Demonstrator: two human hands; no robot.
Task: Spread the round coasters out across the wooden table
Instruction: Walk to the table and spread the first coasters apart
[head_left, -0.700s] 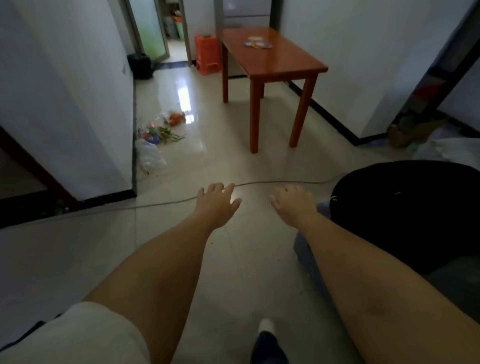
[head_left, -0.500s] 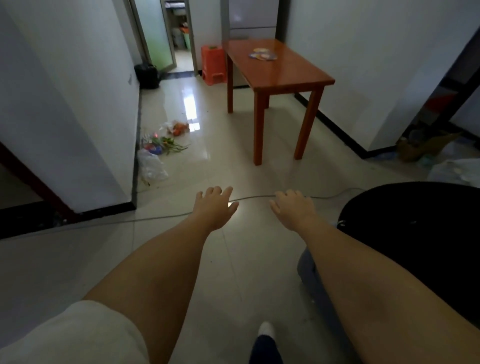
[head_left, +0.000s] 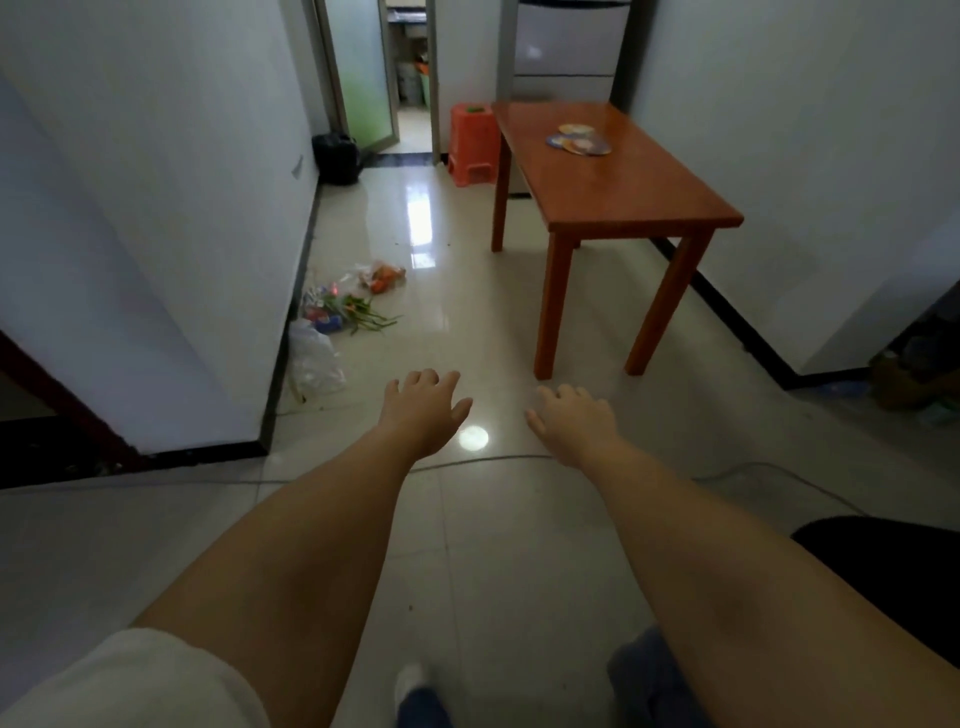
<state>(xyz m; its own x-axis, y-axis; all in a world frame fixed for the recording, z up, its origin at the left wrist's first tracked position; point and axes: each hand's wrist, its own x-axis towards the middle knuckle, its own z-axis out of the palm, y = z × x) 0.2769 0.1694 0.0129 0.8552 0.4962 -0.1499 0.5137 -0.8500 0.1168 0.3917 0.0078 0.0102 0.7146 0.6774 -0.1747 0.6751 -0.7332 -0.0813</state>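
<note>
A reddish-brown wooden table stands ahead at the right, against the white wall. On its far half lies a small overlapping cluster of round coasters in blue, yellow and orange. Both my arms stretch forward over the tiled floor, well short of the table. My left hand is palm down with fingers apart and holds nothing. My right hand is also palm down, fingers loosely spread, and is empty.
An orange plastic stool stands at the table's far left corner. Plastic bags with vegetables lie on the floor by the left wall. A thin cable crosses the tiles. A black rounded object sits at my right. A doorway opens ahead.
The view has advanced toward the table, which now looks larger and nearer. Both hands stay outstretched and empty; the black object has slid back toward the lower right.
</note>
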